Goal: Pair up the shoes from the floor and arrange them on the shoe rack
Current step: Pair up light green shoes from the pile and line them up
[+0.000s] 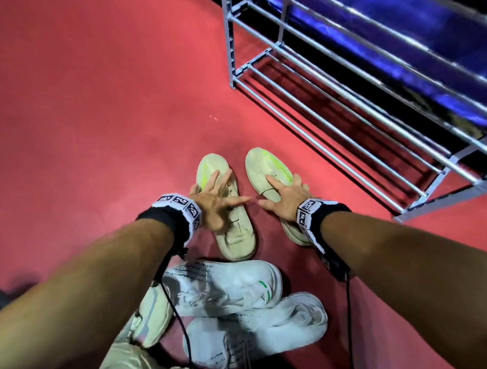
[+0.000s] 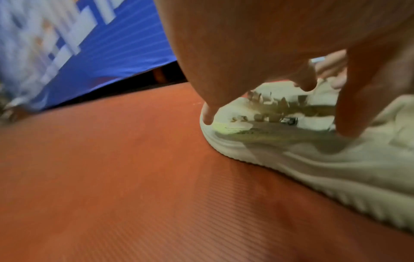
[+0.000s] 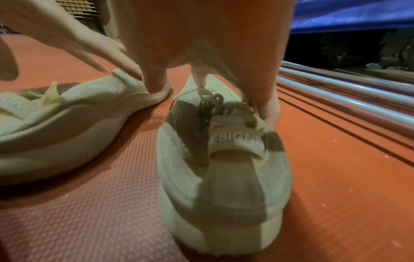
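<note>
2 beige shoes stand side by side on the floor near the shoe rack, left hand and right hand spread flat on top, grip holding nothing; loose laces may snag rack bars.

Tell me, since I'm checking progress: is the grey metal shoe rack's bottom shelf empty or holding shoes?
Empty where visible: the grey metal shoe rack shows bare bars.

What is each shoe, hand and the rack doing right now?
Left beige shoe: upright on the floor, under the left hand.
Right beige shoe: upright on the floor, under the right hand.
White shoes: piled together, untouched.
Shoe rack: visible lower bars hold no shoes.
</note>
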### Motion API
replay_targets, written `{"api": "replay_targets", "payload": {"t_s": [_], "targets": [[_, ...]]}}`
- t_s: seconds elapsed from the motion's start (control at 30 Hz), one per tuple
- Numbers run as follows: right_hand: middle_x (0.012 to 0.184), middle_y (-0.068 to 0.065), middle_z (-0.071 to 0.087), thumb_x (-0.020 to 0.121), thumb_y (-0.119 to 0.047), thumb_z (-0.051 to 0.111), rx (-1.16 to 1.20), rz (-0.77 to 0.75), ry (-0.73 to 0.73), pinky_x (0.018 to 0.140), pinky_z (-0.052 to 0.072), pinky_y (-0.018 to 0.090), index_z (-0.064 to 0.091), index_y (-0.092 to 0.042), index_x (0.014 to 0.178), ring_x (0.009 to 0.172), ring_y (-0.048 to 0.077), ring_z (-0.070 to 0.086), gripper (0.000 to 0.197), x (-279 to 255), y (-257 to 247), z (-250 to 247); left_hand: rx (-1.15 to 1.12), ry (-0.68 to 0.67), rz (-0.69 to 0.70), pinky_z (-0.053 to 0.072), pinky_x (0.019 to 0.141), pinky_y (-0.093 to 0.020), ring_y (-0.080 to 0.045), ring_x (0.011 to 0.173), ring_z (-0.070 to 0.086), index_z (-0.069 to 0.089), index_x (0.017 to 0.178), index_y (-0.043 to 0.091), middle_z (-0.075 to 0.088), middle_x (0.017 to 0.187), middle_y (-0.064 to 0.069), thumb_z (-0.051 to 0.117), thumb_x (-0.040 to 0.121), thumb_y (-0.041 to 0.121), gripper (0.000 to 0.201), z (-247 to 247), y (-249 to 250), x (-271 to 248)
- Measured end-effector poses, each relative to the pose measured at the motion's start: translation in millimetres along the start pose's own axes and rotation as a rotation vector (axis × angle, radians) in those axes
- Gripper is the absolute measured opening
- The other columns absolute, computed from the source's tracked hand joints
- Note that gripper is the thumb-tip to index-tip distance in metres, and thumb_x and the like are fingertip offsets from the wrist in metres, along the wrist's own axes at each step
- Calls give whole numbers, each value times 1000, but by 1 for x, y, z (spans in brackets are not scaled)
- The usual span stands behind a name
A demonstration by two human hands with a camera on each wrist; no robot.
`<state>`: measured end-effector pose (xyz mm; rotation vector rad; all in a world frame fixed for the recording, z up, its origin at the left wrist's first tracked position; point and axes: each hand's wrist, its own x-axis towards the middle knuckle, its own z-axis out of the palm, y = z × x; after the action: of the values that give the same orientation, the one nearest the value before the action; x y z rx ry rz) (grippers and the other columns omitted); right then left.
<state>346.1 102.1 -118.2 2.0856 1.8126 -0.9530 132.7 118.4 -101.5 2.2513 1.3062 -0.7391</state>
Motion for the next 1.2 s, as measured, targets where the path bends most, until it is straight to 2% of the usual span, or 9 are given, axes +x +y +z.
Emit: {"api": "replay_targets", "payload": {"t_s": [0.07, 0.17, 0.3, 0.5, 0.73, 0.9, 0.97, 1.07, 1.2], "targets": [[159, 14, -1, 86, -68, 50, -29, 7, -14, 109, 32, 52, 8, -57, 147, 136, 42, 24, 75, 2, 0, 1, 206, -71, 7, 1, 114, -65, -27, 145, -26, -7, 141, 64, -37, 154, 1, 64, 85, 37, 95, 2, -4, 5], [155, 14, 4, 89, -62, 52, -81, 1, -29, 107, 36, 51, 8, -56, 147, 133, 40, 27, 73, 5, 0, -1, 317, -148, 72, 0, 110, -71, -28, 141, -32, -11, 142, 63, -46, 148, 5, 75, 73, 53, 110, -8, -7, 9], [149, 14, 15, 96, -46, 51, -106, -24, -19, 106, 38, 47, 13, -53, 149, 129, 35, 32, 66, 7, -1, -8, 283, -128, 77, -4, 106, -75, -30, 143, -30, -7, 143, 62, -31, 155, 14, 68, 67, 73, 107, -10, -10, 9], [161, 10, 1, 96, -38, 53, -191, -57, 22, 109, 27, 53, 11, -56, 147, 141, 34, 19, 69, 16, 3, -21, 78, 38, -38, -5, 102, -79, -38, 145, -22, -1, 145, 58, -5, 161, 2, 53, 62, 89, 103, 11, 6, 18], [156, 14, 18, 92, -37, 58, -118, 11, -14, 110, 28, 56, 6, -49, 151, 139, 37, 25, 79, 22, -3, -29, 19, -33, -138, -7, 102, -78, -37, 136, -38, -26, 138, 58, -48, 145, -6, 78, 64, 59, 128, -3, -5, 16], [156, 10, 23, 90, -46, 57, -65, -118, -4, 111, 27, 52, 15, -50, 150, 139, 36, 27, 73, 25, -27, -27, -176, -71, -221, 5, 108, -73, -32, 142, -30, -29, 142, 47, -47, 147, -6, 86, 66, 41, 138, -10, -25, 12], [159, 11, 16, 83, -62, 57, -61, -114, -23, 111, 22, 54, 11, -50, 150, 142, 37, 21, 82, 21, -42, -25, -187, -66, -243, 6, 112, -69, -32, 144, -26, -29, 143, 45, -42, 151, -7, 84, 69, 37, 136, -9, -34, 7], [162, 12, -13, 58, -87, 60, -178, -113, -105, 112, 6, 67, -9, -44, 152, 147, 42, -5, 124, 14, -56, -14, -216, -53, -253, 9, 116, -61, -34, 146, -19, -26, 146, 44, -33, 156, -7, 81, 73, 39, 129, -9, -43, 3], [151, 14, -40, 51, -87, 65, -425, -195, -157, 106, -7, 75, -29, -34, 147, 140, 45, -29, 145, 3, -61, 8, -210, 18, -237, 32, 109, -53, -40, 142, 13, -8, 153, 37, -1, 159, -13, 81, 67, 54, 124, -7, -47, 4]]}}
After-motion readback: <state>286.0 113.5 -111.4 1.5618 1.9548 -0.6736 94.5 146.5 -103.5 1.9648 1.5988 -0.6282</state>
